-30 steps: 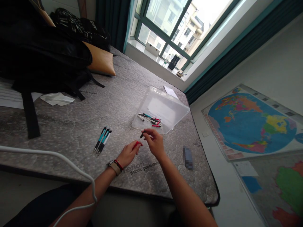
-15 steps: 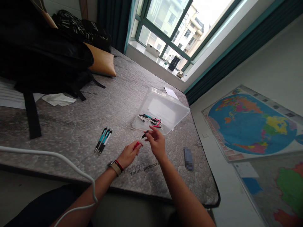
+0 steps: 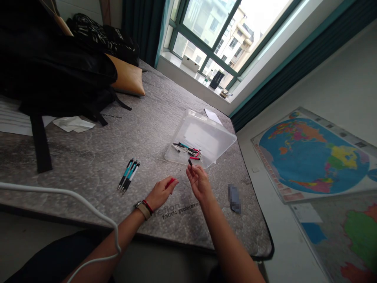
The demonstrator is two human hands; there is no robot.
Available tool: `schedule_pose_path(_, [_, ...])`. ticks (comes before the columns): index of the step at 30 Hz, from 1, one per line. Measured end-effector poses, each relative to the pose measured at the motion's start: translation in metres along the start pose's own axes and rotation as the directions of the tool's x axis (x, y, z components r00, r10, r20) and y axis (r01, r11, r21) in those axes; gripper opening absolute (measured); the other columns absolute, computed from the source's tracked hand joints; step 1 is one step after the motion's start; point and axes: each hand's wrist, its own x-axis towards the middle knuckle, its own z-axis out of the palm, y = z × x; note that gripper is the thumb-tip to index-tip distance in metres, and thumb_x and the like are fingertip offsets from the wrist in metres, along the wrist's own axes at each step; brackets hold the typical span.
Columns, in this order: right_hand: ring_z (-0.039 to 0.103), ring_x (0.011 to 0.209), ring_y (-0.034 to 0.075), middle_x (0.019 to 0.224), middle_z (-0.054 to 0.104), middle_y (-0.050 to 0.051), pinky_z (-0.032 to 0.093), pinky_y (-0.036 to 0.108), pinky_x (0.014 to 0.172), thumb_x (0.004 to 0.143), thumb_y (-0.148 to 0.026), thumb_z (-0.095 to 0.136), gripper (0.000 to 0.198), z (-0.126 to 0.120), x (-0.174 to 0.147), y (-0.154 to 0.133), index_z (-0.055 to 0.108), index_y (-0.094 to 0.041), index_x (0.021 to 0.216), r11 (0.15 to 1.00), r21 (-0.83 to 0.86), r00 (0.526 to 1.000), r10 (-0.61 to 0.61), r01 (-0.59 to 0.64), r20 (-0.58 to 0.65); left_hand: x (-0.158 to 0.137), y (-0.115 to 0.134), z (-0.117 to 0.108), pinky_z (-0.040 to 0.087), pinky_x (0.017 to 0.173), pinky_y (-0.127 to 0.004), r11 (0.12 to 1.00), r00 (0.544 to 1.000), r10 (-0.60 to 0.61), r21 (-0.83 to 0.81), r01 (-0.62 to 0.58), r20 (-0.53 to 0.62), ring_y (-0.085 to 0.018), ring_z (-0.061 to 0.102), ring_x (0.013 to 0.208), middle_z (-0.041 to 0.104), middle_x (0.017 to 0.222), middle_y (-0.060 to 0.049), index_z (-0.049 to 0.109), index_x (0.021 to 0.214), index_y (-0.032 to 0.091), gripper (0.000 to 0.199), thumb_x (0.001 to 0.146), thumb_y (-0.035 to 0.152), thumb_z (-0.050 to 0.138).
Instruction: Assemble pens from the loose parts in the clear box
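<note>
My left hand (image 3: 156, 195) is closed round a red pen barrel (image 3: 171, 182), most of it hidden by the fingers. To its right, apart from it, my right hand (image 3: 199, 183) pinches a small black pen part (image 3: 190, 162) between thumb and fingers. Just beyond my right hand lies a clear plastic box (image 3: 216, 135) holding several loose pen parts (image 3: 184, 147) in black, red, teal and white. Left of my hands, pens (image 3: 129, 175) with teal, white and black barrels lie side by side on the mattress (image 3: 112, 214).
A black backpack (image 3: 59, 74) with hanging straps, a tan pouch (image 3: 128, 76) and crumpled tissue (image 3: 74, 124) lie at the left. A white cable (image 3: 73, 194) crosses the near left. A blurred grey object (image 3: 234, 198) rests near the right edge; white paper (image 3: 212, 115) lies behind the box.
My right hand has moved away from my left, slightly rightward, carrying the black pen part, now upright. My left hand stays in place with the red barrel.
</note>
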Motion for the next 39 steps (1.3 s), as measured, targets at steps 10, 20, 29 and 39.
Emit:
schedule_pose_path(10, [0.066, 0.097, 0.017, 0.092, 0.07, 0.001, 0.049, 0.042, 0.099, 0.071, -0.026, 0.078, 0.039, 0.001, -0.01, 0.004, 0.066, -0.021, 0.108, 0.989, -0.057, 0.97, 0.148, -0.139, 0.193, 0.0, 0.001, 0.0, 0.037, 0.06, -0.025, 1.0, 1.0, -0.004, -0.03, 0.003, -0.021, -0.013, 0.047, 0.06, 0.05, 0.062, 0.002, 0.061, 0.083, 0.018, 0.042, 0.091, 0.053, 0.042])
schedule_pose_path(20, [0.067, 0.101, 0.021, 0.1, 0.073, 0.005, 0.05, 0.044, 0.094, 0.074, -0.035, 0.078, 0.042, 0.002, -0.026, 0.034, 0.055, -0.025, 0.107, 0.99, -0.101, 0.981, 0.111, -0.095, 0.16, 0.005, -0.008, -0.002, 0.034, 0.057, -0.023, 0.999, 0.991, -0.006, -0.051, -0.001, -0.134, -0.011, 0.042, 0.06, 0.051, 0.067, 0.004, 0.064, 0.096, 0.017, 0.035, 0.085, 0.05, 0.055])
schedule_pose_path(29, [0.066, 0.102, 0.022, 0.105, 0.072, 0.007, 0.051, 0.041, 0.092, 0.075, -0.041, 0.074, 0.048, -0.001, -0.026, 0.049, 0.063, -0.023, 0.118, 0.959, -0.283, 0.989, 0.047, -0.006, 0.138, 0.003, -0.009, 0.0, 0.032, 0.053, -0.023, 0.998, 0.991, -0.054, -0.032, 0.05, -0.122, -0.011, 0.045, 0.057, 0.052, 0.06, 0.003, 0.064, 0.078, 0.016, 0.039, 0.086, 0.052, 0.053])
schedule_pose_path(39, [0.067, 0.079, 0.018, 0.089, 0.07, 0.007, 0.051, 0.026, 0.062, 0.078, -0.046, 0.064, 0.04, -0.05, 0.008, 0.045, 0.067, -0.016, 0.104, 0.816, -0.572, 0.988, -0.143, 0.084, -0.059, 0.016, -0.009, -0.03, 0.033, 0.045, -0.019, 0.949, 0.908, -0.156, -0.313, 0.029, -0.39, -0.008, 0.042, 0.047, 0.047, 0.057, 0.006, 0.061, 0.089, 0.017, 0.04, 0.081, 0.056, 0.059])
